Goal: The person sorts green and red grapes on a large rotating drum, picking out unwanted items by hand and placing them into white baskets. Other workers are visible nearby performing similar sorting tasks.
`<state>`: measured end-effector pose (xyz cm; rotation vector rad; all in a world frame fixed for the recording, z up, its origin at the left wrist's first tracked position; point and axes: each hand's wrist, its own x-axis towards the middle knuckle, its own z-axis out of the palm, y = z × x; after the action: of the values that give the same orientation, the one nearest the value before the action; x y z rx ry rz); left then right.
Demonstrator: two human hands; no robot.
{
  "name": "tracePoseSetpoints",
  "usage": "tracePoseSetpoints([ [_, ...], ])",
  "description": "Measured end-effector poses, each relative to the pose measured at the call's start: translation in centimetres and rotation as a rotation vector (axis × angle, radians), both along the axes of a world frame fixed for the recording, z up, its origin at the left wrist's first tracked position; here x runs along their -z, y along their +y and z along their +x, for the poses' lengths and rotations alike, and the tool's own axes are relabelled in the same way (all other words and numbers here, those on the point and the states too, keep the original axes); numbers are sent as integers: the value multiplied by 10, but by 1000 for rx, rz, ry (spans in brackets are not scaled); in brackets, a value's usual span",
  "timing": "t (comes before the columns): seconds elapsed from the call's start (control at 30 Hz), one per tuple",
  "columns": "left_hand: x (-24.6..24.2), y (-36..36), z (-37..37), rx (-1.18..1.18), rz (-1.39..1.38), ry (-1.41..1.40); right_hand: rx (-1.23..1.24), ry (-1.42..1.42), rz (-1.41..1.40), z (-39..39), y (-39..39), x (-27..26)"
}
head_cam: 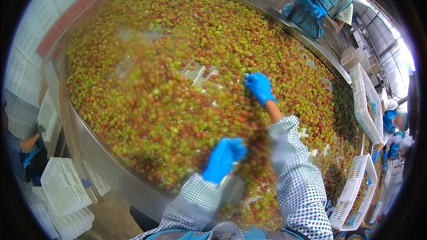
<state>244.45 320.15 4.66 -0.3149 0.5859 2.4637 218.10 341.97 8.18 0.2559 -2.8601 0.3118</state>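
Note:
Green and red grapes [173, 106] lie loose in a broad layer over a large metal-sided table with a white perforated surface [199, 73] showing through in patches. My left hand [224, 158], in a blue glove, is low over the grapes near the table's near side, fingers curled; whether anything is in it cannot be told. My right hand [259, 86], also blue-gloved, is bent at the wrist over the grapes farther out, its fingers curled inward and their tips hidden. Checked sleeves cover both forearms. Haze blurs part of the picture.
White plastic crates [345, 196] holding grapes stand along the right side, with another crate [362, 103] beyond. Stacked white crates [65, 186] stand on the floor at lower left. A co-worker in blue gloves [308, 3] stands across the metal rim [300, 35]. More people are at far right and far left.

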Motion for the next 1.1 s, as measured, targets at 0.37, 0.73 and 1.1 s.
tracePoseSetpoints([
  [0.37, -14, 10, 3, -105, 14, -170, -395, -315, -148, 160, -61, -50],
  [0.73, -25, 20, 17, -102, -39, -227, -293, 168, 180, -71, -67, -1],
  [1.1, -19, 40, 32, -172, -127, -120, -159, 95, 78, -34, -74, -3],
])
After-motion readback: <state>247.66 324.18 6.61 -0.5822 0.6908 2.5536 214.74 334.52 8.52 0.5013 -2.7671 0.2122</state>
